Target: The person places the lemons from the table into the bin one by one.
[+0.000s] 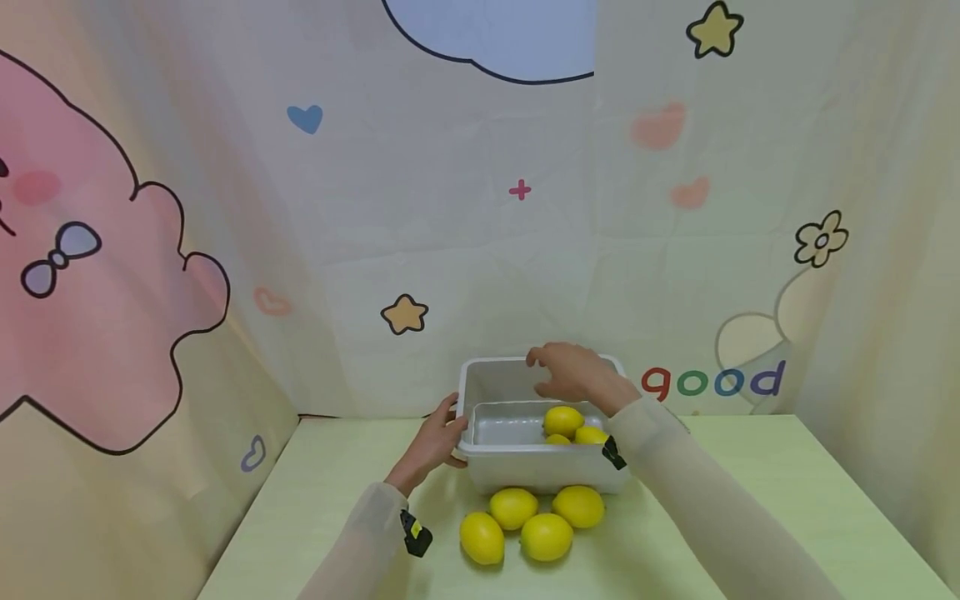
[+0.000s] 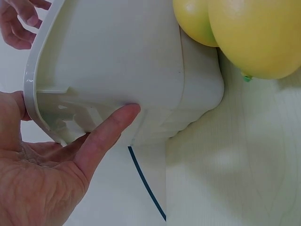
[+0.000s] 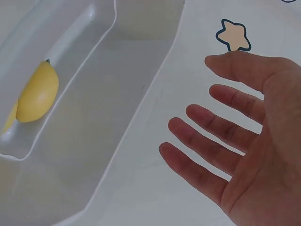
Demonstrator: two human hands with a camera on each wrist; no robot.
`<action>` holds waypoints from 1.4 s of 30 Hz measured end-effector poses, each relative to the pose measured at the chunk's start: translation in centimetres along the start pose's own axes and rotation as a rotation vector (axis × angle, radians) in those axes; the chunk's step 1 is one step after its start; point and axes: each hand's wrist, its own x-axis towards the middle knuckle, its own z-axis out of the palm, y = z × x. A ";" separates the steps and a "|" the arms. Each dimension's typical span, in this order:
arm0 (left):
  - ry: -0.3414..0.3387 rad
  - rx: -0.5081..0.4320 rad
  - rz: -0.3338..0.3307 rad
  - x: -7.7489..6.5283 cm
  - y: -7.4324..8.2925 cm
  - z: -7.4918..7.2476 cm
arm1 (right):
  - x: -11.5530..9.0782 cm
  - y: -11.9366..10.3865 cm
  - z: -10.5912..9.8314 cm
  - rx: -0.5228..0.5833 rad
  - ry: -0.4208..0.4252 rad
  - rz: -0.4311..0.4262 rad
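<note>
A white plastic bin [image 1: 543, 467] stands on the table with its open top facing up. Inside it lie yellow lemons [image 1: 563, 422], three of them showing. My left hand [image 1: 433, 446] holds the bin's left side at the rim; in the left wrist view one finger [image 2: 110, 129] lies along the outer wall. Over the bin's back right part is my right hand [image 1: 573, 373], its fingers spread and nothing in them. Several more lemons [image 1: 547, 537] sit in front of the bin, and two loom large beside the bin wall in the left wrist view.
The pale green table [image 1: 315, 508] reaches back to a cloth backdrop [image 1: 420, 208] printed with stars, hearts and the word "good". The bin stands near that backdrop. Both sleeves carry a small black device [image 1: 416, 533] at the wrist.
</note>
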 end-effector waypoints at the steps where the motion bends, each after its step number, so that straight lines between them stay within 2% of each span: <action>1: 0.000 -0.005 -0.001 0.1 -0.3 0.0 | -0.2 0.1 0.1 0.002 0.009 0.002; 7: 0.000 -0.020 -0.003 1.0 -2.0 0.0 | -1.6 0.8 0.4 0.014 0.095 0.002; 13: 0.000 -0.024 0.001 1.3 -2.2 -0.1 | -2.8 1.7 0.5 0.034 0.169 0.010; 42: 0.005 -0.001 0.000 1.0 -1.6 0.0 | -6.5 7.6 2.9 0.124 0.243 0.127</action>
